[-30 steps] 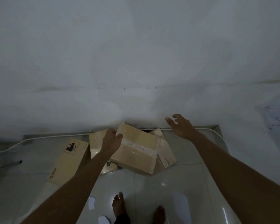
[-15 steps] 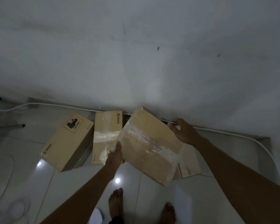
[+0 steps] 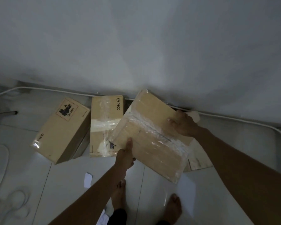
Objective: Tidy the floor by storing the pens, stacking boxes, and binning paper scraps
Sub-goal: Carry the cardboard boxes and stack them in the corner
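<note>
Head view: left hand (image 3: 125,155) and right hand (image 3: 183,125) grip taped box (image 3: 152,137), seemingly tilted.

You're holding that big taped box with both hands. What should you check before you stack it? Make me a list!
1. Both hands grip the taped box: left hand near edge, right hand far edge. Ok.
2. Box level: tilted. Not ok.
3. Middle PICO box lying flat to stack on. Ok.
4. Feet clear of its near corner. Cannot tell.
5. Floor free of the paper scrap near the feet. Not ok.
</note>
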Motion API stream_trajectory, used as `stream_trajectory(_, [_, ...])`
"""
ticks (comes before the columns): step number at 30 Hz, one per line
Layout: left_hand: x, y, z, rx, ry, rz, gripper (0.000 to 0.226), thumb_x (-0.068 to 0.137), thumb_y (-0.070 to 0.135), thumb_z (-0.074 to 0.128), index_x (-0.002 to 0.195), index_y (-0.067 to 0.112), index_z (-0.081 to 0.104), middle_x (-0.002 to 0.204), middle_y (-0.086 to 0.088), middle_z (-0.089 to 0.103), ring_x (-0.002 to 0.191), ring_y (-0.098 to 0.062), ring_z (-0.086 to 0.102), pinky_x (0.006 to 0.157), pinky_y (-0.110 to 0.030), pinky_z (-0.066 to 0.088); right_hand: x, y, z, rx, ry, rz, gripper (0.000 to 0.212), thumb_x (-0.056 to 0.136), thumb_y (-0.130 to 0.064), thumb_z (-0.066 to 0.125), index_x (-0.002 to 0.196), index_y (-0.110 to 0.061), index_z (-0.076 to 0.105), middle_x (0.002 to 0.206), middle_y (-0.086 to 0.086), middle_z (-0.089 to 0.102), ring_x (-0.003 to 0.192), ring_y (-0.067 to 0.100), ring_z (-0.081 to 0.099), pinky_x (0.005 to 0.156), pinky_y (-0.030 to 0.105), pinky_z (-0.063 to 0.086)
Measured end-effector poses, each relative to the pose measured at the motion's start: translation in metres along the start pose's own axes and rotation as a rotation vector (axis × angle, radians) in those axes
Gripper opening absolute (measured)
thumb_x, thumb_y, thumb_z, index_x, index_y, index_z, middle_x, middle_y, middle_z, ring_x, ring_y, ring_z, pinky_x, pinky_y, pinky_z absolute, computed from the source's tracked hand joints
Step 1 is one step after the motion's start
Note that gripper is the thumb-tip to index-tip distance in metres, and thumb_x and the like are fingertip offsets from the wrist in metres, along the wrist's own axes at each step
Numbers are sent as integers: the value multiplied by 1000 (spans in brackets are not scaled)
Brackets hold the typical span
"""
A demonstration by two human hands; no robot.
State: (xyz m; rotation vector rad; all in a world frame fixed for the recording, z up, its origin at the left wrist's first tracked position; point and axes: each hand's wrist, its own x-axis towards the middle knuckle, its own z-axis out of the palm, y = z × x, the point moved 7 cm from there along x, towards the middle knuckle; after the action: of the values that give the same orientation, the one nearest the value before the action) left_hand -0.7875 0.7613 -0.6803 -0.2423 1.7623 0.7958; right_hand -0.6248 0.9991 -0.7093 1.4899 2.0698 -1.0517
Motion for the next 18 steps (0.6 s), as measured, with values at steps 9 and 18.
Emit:
stream_trajectory(9, [-15, 6, -15, -8, -71, -76, 64, 89, 60, 47, 130, 11, 45, 122, -12, 59, 106, -32, 60, 90, -47, 52, -46, 23, 18, -48, 13, 132, 95, 74, -82, 41, 145, -20, 23, 143, 12, 31, 132, 37, 34, 104, 51, 31])
stream_trajectory(18, [-84, 28, -24, 132, -38, 7, 60, 91, 58, 46, 135, 18, 39, 119, -5, 50, 114, -30, 49, 83, -45, 42, -148, 40, 31, 466, 47, 216, 76, 76, -68, 59, 119, -9, 39, 121, 11, 46, 105, 26, 55, 83, 36, 50])
